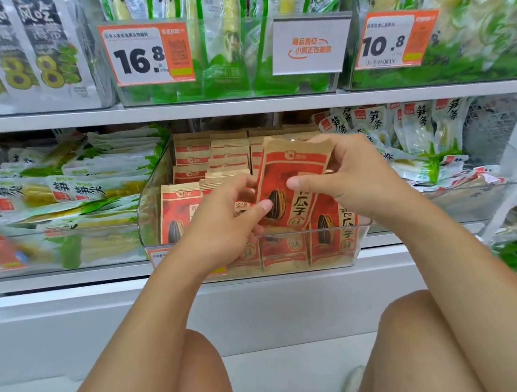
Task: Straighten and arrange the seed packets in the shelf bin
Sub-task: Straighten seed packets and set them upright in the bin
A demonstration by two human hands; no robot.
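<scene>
Both hands are on one seed packet, a red and tan pouch with a black seed printed on it, and it sits tilted, its top leaning to the right. The right hand wraps the packet's upper right edge, fingers curled behind it and thumb pressed flat across the front. The left hand pinches the lower left corner, thumb tip right on the printed seed. The packet is held just above the front row of the clear bin, the one in the middle of the lower shelf. Under and around the grip, more seed packets stand upright against the bin's front wall, and behind the hands further rows are stacked toward the back. Left of the grip lies a bin of green and white pouches; to the right, another heap of white pouches. Above the hands, on the upper shelf, hang orange price tags reading 16.8 and 10.8.
</scene>
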